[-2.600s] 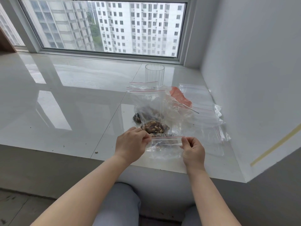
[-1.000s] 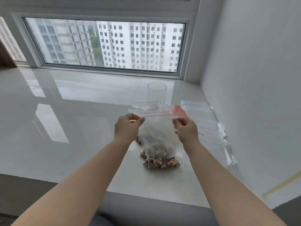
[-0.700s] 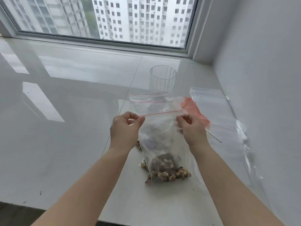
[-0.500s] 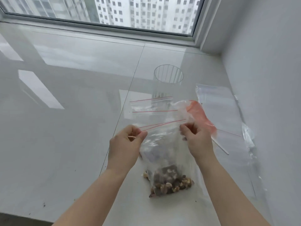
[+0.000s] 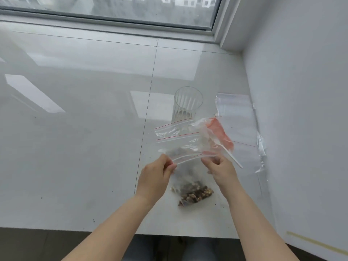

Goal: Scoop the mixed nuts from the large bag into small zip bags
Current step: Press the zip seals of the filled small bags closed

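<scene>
- Left hand (image 5: 156, 176): thumb and fingertips pinch the left end of the zip strip of a small bag (image 5: 190, 178); remaining fingers curled.
- Right hand (image 5: 221, 169): thumb and forefinger pinch the right end of the same strip; other fingers loosely bent.
- Small bag: clear, red-lined at the top, held upright between the two hands above the sill (image 5: 84, 129). Whether the strip is sealed cannot be told.
- Nuts (image 5: 195, 194): a brown heap in the bottom of the small bag, low between the wrists, at or just above the sill near its front edge.
- Behind the held strip: further clear bags (image 5: 175, 132) with red zip lines, overlapping; dark contents show faintly through them.
- Scoop (image 5: 220, 134): orange-red bowl seen through plastic, pale handle running down to the right, passing just beside the right hand.
- Glass (image 5: 188, 104): clear, ribbed, upright, behind the bags.
- Flat bag (image 5: 237, 117): lying on the sill to the right, against the wall (image 5: 301, 110).
- Window (image 5: 113, 8): along the far edge of the sill.
</scene>
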